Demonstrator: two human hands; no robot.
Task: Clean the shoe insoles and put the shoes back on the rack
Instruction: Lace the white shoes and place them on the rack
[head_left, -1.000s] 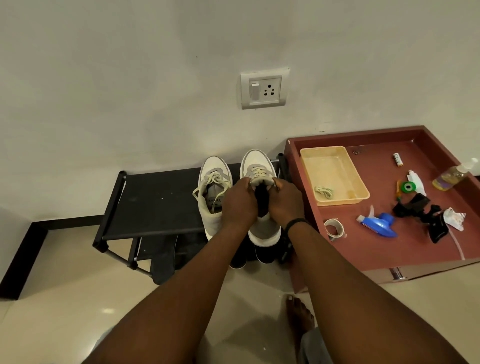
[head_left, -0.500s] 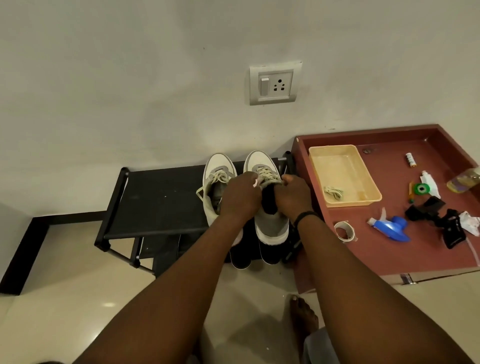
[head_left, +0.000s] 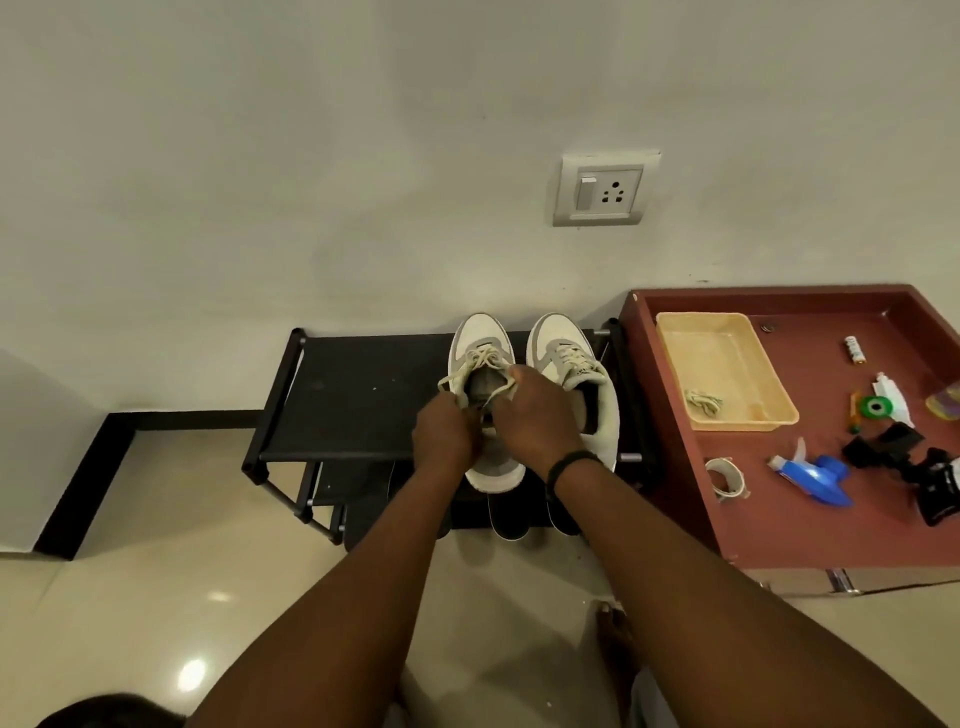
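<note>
Both shoes sit on the rack (head_left: 358, 400), and both hands, left (head_left: 444, 434) and right (head_left: 535, 410), pinch the left shoe's (head_left: 483, 343) opening, seemingly finishing up.

Left shoe (head_left: 484, 364) — white-and-grey sneaker, cream laces loose, toe to the wall, upright on the black rack (head_left: 353, 400); both hands grip it at the opening. Right shoe (head_left: 571, 358) — matching, just right of the grip, parallel, touching the first, dark opening visible.
</note>
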